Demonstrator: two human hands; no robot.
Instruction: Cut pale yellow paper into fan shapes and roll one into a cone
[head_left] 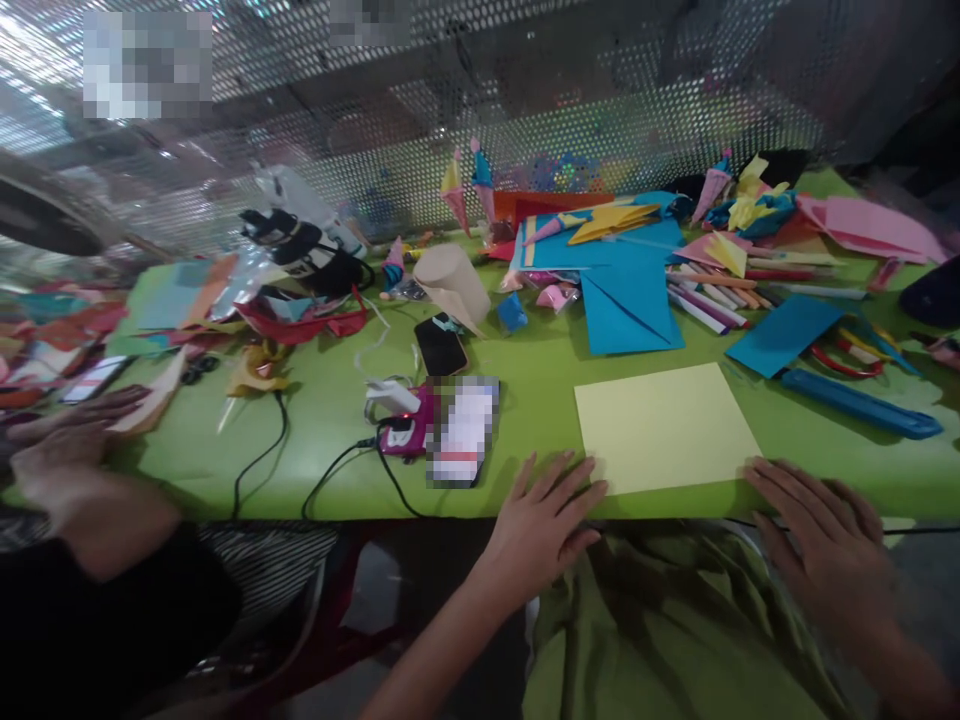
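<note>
Two hands lie flat and empty at the near edge of a bright green desk (525,400), which runs in front of a perforated metal screen (420,150). The left hand (544,525) has its fingers spread, tips just beside the near left corner of a pale yellow sheet (664,425). The right hand (817,535) is also spread, fingertips touching the sheet's near right corner. That sheet lies flat, close to the near edge. Behind it sit blue sheets (615,280), a row of coloured pens (712,295) and a blue ruler (859,402) towards the right edge. Nearer the middle lie a dark phone (440,347), a paper cone (454,285) and black cables (262,455). At the left edge, another person's hand (71,440) rests on scattered paper.
</note>
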